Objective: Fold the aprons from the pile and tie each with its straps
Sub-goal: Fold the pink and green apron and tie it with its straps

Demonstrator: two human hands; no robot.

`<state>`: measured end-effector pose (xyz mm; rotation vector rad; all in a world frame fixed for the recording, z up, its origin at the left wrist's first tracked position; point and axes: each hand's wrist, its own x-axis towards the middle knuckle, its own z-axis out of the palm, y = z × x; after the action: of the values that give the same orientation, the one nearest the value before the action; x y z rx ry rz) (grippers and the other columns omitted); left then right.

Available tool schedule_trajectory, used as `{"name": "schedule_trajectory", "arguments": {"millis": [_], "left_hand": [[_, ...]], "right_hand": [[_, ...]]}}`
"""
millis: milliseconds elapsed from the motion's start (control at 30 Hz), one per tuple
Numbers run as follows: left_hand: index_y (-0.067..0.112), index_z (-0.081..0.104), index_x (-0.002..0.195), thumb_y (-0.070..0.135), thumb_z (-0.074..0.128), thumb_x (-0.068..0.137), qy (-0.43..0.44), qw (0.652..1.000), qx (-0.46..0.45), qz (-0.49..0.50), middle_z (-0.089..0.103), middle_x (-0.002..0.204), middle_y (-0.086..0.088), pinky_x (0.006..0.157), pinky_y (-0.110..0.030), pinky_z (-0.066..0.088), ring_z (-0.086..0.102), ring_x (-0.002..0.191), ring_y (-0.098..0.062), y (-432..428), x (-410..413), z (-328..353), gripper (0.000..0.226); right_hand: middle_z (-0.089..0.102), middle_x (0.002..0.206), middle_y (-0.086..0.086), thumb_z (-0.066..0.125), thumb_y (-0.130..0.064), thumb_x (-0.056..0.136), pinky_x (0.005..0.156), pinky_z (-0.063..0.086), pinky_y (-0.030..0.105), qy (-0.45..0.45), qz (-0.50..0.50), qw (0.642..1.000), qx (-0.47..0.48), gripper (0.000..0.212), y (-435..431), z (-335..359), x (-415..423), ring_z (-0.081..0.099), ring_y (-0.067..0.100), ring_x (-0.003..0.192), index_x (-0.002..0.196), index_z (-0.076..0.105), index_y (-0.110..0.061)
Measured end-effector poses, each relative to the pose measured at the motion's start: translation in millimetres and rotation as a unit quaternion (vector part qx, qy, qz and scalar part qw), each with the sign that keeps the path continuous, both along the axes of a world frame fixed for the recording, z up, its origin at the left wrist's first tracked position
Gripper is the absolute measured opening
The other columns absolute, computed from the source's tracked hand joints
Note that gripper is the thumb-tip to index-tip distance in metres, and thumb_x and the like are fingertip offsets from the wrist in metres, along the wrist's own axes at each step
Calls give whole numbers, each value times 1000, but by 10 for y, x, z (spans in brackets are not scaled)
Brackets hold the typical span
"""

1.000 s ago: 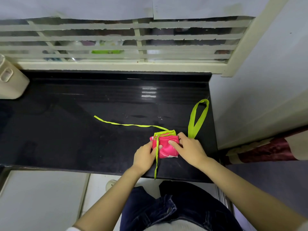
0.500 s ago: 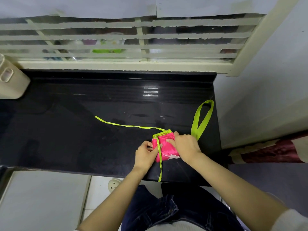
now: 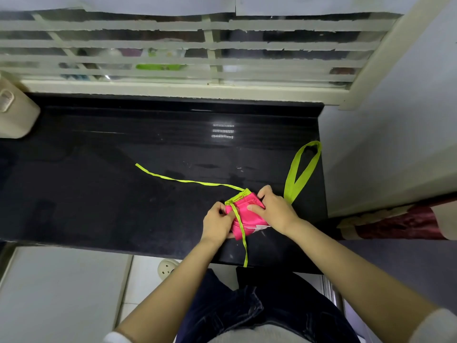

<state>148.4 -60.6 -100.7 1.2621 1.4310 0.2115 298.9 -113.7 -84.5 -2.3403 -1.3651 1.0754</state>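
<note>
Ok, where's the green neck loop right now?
Head view: the neck loop lies on the black counter, far right, beside the right hand, near the wall.

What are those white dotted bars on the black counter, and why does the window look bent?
Head view: the bars are glare, a light mirrored in the glossy counter; head view, too: the wide-angle lens bows the window frame; the pink apron looks sharp.

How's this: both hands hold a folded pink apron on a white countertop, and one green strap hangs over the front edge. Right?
Not quite. The countertop is black, not white, as the head view shows. The rest stands: the left hand and right hand hold the folded pink apron, and one green strap hangs over the front edge.
</note>
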Motion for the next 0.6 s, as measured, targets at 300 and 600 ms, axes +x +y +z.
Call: {"name": "schedule_trajectory", "arguments": {"millis": [300,600], "left_hand": [[19,40,68,21,59,88,33,998,41,-45,53,63,-2,64,-46,56,57,63,-24,9,-12,3,28],[22,45,76,23,65,87,8,992,42,-117,56,73,3,63,-25,41,50,66,-11,-61,-137,64,22]], "right_hand": [[50,132,13,64,-38,87,95,42,33,28,4,996,-84,64,130,-1,37,51,27,120,134,37,-4],[69,100,11,69,-41,81,76,58,35,153,-46,979,-128,42,-128,-96,24,68,24,89,102,61,-6]]}}
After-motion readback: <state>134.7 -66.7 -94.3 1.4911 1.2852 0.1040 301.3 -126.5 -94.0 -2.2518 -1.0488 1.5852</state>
